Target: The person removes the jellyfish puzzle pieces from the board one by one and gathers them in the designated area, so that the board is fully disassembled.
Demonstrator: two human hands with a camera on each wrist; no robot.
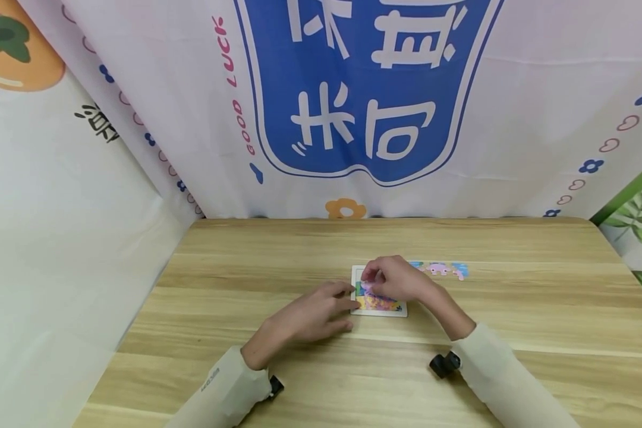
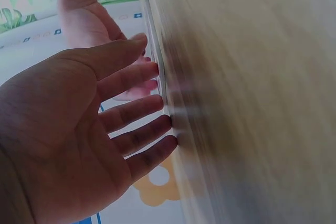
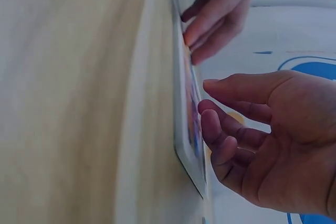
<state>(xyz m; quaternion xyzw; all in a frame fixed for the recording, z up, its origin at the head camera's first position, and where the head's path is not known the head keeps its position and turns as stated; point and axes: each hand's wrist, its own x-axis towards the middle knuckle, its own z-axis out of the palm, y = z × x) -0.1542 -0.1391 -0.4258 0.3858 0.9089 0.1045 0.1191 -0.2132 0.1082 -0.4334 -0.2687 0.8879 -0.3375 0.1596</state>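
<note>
A small jigsaw puzzle in a white tray (image 1: 378,314) lies on the table, its picture partly filled with yellow, pink and green pieces. My right hand (image 1: 398,278) is over the tray, fingers curled, thumb and forefinger at a pink puzzle piece (image 1: 368,286) low over the picture. In the right wrist view, the fingertips (image 3: 210,86) are close to the picture surface; the piece itself is hard to make out there. My left hand (image 1: 318,310) has its fingers extended, with fingertips touching the tray's left edge.
Loose puzzle pieces (image 1: 440,269), pink and blue, lie in a row right of and behind the tray, partly hidden by my right hand. The wooden table (image 1: 235,255) meets a printed cloth backdrop (image 1: 524,137) at its far edge.
</note>
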